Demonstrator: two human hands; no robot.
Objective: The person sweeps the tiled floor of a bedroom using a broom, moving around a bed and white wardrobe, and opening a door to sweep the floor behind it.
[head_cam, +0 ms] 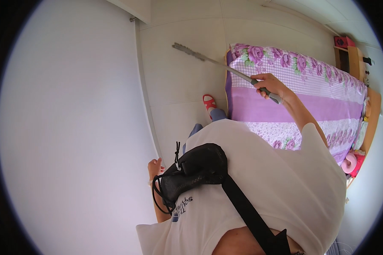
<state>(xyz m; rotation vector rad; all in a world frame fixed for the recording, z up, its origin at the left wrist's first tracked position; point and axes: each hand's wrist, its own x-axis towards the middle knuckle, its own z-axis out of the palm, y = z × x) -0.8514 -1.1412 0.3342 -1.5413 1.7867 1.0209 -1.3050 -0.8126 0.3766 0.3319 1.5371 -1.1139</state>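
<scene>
My right hand [268,86] grips the grey and green handle of a long duster [233,70] with a thin pale shaft. Its grey, fuzzy head [188,52] points up and to the left, above the tiled floor. The lower part of the shaft crosses over the near corner of a bed. Down at my left side, beside a large white panel, hangs my left hand [155,167]. Its fingers are loosely bent and I see nothing in them. A black mesh pouch [194,172] on a black strap lies across my white T-shirt, close to that hand.
The bed [261,103] with a purple floral cover stands at my right. A smooth white panel [76,127] fills the left side. Pale floor tiles [182,83] run between them. Along the far right are a wooden headboard [371,121], a red box [344,41] and a pink neck pillow [349,163].
</scene>
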